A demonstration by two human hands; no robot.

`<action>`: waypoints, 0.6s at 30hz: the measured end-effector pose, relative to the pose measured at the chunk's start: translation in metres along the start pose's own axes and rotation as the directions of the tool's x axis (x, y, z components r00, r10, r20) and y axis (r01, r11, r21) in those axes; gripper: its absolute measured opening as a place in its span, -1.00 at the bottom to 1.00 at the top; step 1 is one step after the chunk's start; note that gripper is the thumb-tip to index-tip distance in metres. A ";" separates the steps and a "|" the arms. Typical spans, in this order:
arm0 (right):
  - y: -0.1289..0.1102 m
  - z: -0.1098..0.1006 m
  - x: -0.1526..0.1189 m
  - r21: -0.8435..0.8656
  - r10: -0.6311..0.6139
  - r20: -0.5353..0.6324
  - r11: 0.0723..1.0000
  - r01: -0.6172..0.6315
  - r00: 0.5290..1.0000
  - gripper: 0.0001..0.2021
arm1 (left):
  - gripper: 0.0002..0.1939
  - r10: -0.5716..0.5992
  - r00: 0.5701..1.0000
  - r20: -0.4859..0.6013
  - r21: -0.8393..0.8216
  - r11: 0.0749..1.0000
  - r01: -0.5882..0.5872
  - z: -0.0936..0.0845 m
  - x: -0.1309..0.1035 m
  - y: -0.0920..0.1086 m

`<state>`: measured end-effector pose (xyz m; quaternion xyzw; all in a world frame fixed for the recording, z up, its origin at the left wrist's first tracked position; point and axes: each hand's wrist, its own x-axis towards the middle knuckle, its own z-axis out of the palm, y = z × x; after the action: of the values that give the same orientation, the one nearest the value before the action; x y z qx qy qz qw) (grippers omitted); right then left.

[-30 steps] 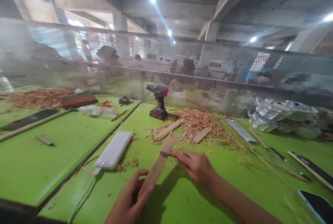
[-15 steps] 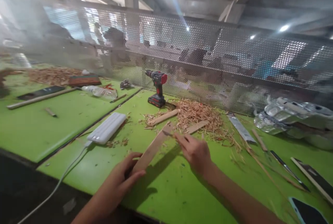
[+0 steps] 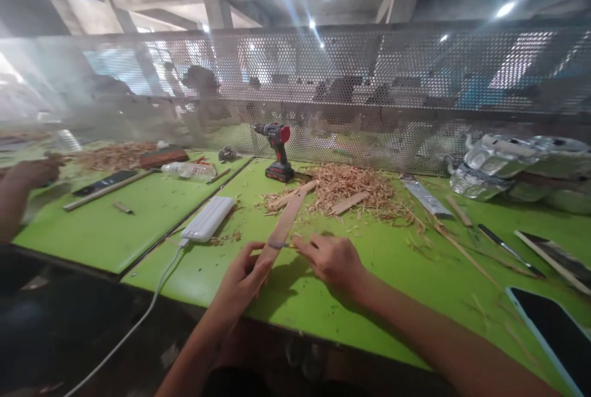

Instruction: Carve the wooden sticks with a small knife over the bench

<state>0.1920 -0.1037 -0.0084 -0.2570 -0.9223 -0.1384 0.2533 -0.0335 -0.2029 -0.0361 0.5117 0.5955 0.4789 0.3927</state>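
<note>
A flat wooden strip slants up and away from me over the green table. My left hand grips its near end between thumb and fingers. My right hand is closed round a small tool, whose thin dark blade lies across the strip close to my left fingers. The far end of the strip reaches another wooden piece beside a heap of shavings.
A red and black drill stands behind the strip. Left are a white power bank with a cable and another person's hand. To the right lie a metal blade packet, a knife, wrapped bottles and a phone.
The blade has moved from the strip's far end down near my left fingers. The view has shifted, and another person's hand now shows at the far left.
</note>
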 end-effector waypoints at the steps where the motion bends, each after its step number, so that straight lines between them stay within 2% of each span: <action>1: -0.002 0.000 0.000 -0.018 -0.006 0.002 1.000 0.006 1.000 -0.65 | -0.45 0.005 1.000 -0.003 -0.005 1.000 -0.005 0.000 0.000 0.002; 4: 0.001 0.003 0.002 -0.032 0.032 0.023 0.999 -0.031 0.999 -0.64 | -0.45 0.011 1.000 0.001 -0.006 1.000 -0.011 0.002 0.002 0.006; 10: 0.028 0.011 -0.002 -0.053 0.063 0.034 0.997 -0.061 0.997 -0.60 | -0.48 0.016 0.997 0.077 0.004 1.000 -0.016 0.005 0.003 0.014; 13: 0.038 0.013 -0.006 -0.058 0.045 0.032 0.997 -0.043 0.998 -0.58 | -0.48 0.001 0.992 0.128 0.029 1.000 -0.005 0.006 0.003 0.018; 18: 0.044 0.017 -0.006 -0.075 -0.013 -0.019 0.997 0.012 1.000 -0.56 | -0.47 -0.004 0.991 0.133 0.041 0.999 -0.001 0.005 0.003 0.021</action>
<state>0.2134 -0.0628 -0.0202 -0.2590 -0.9155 -0.1768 0.2518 -0.0242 -0.1983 -0.0168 0.5499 0.5781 0.4310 0.4215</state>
